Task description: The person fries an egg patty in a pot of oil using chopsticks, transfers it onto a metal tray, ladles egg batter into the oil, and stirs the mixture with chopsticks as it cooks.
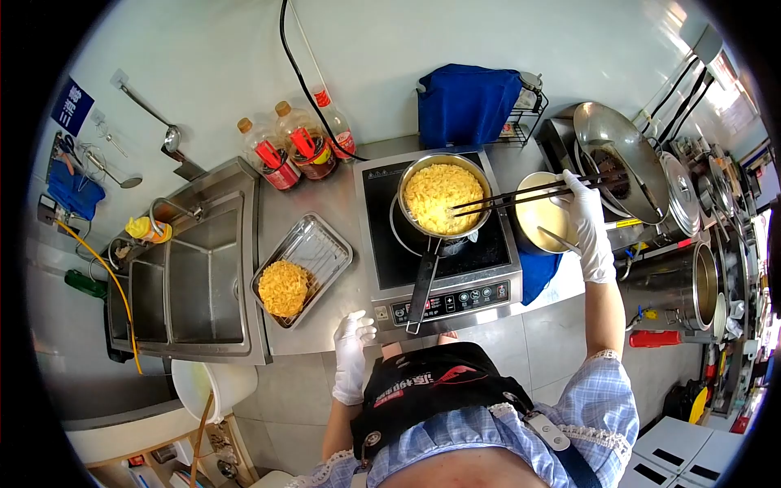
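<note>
My right hand, in a white glove, is closed around a pair of long dark chopsticks. Their tips reach into a saucepan and touch a yellow noodle cake that fills most of it. The pan sits on an induction cooker, its black handle toward me. My left hand, also gloved, hangs by the counter's front edge with loosely bent fingers and nothing visible in them. Near it, a metal tray with a wire rack bears another fried noodle cake.
A pot of pale liquid with a utensil in it stands right of the cooker, under my right forearm's reach. A wok lies beyond. Several sauce bottles line the wall. A double sink is at the left.
</note>
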The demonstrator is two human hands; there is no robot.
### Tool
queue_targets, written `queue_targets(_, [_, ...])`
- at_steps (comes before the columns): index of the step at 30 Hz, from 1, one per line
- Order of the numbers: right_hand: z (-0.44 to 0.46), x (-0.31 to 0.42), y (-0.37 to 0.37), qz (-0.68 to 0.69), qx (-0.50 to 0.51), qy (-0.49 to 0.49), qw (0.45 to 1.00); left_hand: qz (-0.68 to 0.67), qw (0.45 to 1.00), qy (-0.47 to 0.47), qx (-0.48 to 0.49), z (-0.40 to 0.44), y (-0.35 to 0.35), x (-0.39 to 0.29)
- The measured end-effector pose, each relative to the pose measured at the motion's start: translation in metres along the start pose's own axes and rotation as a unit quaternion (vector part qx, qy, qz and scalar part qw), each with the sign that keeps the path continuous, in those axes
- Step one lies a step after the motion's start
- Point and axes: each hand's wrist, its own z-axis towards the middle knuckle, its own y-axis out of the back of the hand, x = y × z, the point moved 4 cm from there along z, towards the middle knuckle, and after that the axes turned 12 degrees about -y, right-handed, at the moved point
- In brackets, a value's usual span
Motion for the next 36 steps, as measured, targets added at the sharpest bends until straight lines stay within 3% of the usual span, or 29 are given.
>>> queue_targets(5, [-0.003,0.008,-0.003,-0.019,-0.003,0.001,1.0,0.005,0.999,-0.006,0.045,0.003,-0.019,0.002])
queue_targets(7, [-0.006,0.014,-0.006,-0.024,-0.004,0.001,1.0,0.012,0.99,-0.033,0.137,0.005,-0.039,-0.003])
queue_targets(11, [-0.005,0.019,-0.009,-0.034,-0.002,0.007,0.999,0.014,0.981,-0.006,0.192,0.004,-0.078,-0.01])
queue_targets(14, [-0.006,0.021,-0.012,-0.025,-0.001,0.017,1.0,0.089,0.979,-0.028,0.181,0.008,-0.096,-0.005])
queue_targets(20, [-0.002,0.017,-0.008,-0.019,0.003,0.01,1.0,0.093,0.977,-0.064,0.183,0.014,-0.117,-0.001])
queue_targets(23, [-0.003,0.018,-0.008,-0.022,0.002,0.006,1.0,0.074,0.972,0.045,0.218,0.004,-0.133,-0.012])
queue_targets(36, [-0.027,0.036,-0.007,-0.048,-0.016,0.016,0.999,0.047,0.959,0.115,0.253,0.005,-0.137,-0.012])
